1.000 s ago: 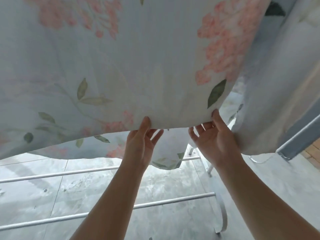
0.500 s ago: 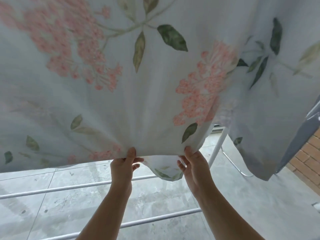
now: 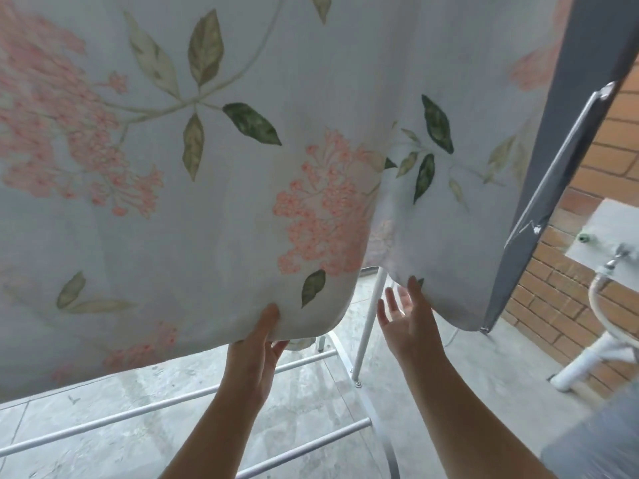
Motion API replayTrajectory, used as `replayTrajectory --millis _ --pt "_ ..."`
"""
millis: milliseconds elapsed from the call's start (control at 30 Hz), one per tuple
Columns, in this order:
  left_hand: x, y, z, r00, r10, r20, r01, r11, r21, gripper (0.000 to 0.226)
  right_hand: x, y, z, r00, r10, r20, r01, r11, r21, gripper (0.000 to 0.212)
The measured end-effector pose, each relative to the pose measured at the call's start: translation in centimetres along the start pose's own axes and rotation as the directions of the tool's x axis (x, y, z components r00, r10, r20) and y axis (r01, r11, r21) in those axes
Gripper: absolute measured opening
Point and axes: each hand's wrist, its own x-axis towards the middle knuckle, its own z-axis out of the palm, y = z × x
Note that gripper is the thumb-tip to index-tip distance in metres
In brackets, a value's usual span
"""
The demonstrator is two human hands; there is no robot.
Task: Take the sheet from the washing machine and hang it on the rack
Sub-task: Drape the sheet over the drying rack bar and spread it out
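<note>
Grey floor (image 3: 501, 375), prob. concrete, under sheet (image 3: 214, 236)

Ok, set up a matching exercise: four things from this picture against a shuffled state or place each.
1 left hand
2 right hand
3 rack
4 brick wall

A orange-red, far right
B open, fingers straight
C white bars below the sheet
D pinching the sheet's bottom edge

Pairs: 1-D, 2-B, 3-C, 4-A.
</note>
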Motion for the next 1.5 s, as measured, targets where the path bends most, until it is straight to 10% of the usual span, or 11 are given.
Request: replayTrajectory --millis 533,733,900,1167,1500 --pt "4.1 -1.6 -6.6 0.925 0.223 -0.308 -0.065 0.891 0.449 0.045 2.1 -0.1 -5.4 0.941 -0.228 -0.252 0.120 0.917 -0.381 0.010" --pt "3.7 -1.9 -7.3 0.943 0.160 -0.292 -0.037 0.922 0.384 0.042 2.1 -0.7 -7.4 0.945 -0.175 -0.278 0.079 0.943 -0.323 0.027" --pt "3.4 -1.9 -6.4 0.968 0.008 -0.252 0.034 0.986 0.161 0.031 1.0 1.9 -6.0 0.986 0.164 0.030 -0.151 0.952 -0.265 0.085" --pt "3.0 -2.4 -6.6 0.985 0.042 -0.167 0.002 0.968 0.253 0.043 1.2 6.1 -1.5 0.953 0.241 0.184 -0.191 0.949 -0.251 0.014" --pt "4.7 -2.7 -7.1 0.967 0.109 -0.229 -0.023 0.937 0.349 0.043 2.4 6.3 -2.1 0.998 0.034 0.051 -0.013 0.932 -0.363 0.013"
